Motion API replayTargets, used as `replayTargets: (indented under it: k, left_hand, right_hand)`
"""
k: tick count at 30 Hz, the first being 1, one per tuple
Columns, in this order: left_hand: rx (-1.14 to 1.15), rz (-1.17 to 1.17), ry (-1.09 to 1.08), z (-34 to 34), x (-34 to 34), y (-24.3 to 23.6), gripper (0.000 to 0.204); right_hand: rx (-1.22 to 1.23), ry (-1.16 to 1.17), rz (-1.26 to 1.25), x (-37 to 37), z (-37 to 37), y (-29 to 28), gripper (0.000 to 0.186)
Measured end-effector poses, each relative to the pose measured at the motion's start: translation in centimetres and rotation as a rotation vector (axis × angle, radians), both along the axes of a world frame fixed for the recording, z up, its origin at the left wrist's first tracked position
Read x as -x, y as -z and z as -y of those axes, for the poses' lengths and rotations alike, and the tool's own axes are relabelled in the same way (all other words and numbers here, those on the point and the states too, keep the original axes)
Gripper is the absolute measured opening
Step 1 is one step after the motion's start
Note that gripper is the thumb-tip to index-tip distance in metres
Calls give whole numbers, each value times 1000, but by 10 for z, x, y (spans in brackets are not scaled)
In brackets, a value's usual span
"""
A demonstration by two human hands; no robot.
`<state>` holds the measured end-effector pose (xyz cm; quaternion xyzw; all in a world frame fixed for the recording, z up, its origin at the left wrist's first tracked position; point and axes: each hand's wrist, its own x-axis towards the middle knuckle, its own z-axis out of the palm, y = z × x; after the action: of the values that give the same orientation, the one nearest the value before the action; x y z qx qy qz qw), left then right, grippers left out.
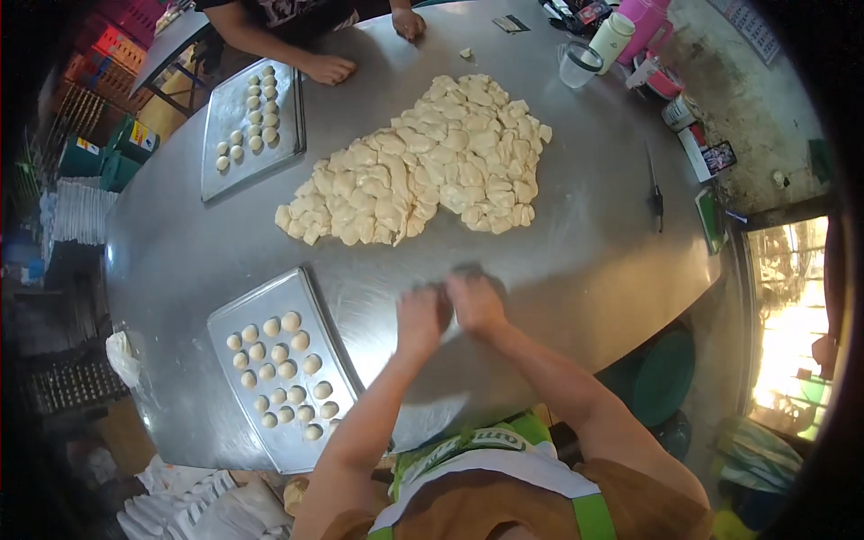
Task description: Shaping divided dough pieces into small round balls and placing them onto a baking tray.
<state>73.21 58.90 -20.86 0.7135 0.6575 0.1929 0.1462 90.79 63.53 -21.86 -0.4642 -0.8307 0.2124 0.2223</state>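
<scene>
My left hand (420,317) and my right hand (473,301) rest close together on the steel table (585,270), fingers curled downward; whatever they may hold is hidden beneath them. Beyond them lies a large spread of cut pale dough pieces (414,171). Left of my left hand is a metal tray (306,288) bearing several rows of small round dough balls (290,320).
Across the table, a co-worker's hands (328,68) rest beside another tray of balls (214,180). At right stand a clear pitcher (576,67), bottles (610,43), a knife (657,198) and a green item (709,220). A white plastic bag (123,358) lies at the left edge.
</scene>
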Motion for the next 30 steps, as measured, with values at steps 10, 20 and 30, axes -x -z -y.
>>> replayTargets:
  k: [10, 20, 30]
  left_hand:
    - [-39, 48, -283, -17, 4, -21, 24]
    - [-133, -149, -113, 28, 37, -13, 19]
    - [-112, 195, -154, -3, 6, -21, 17]
  right_hand:
    - [-119, -140, 119, -10, -43, 1, 23]
    - [-81, -122, 170, -38, -68, -10, 26]
    - [-3, -13, 36, -3, -40, -36, 30]
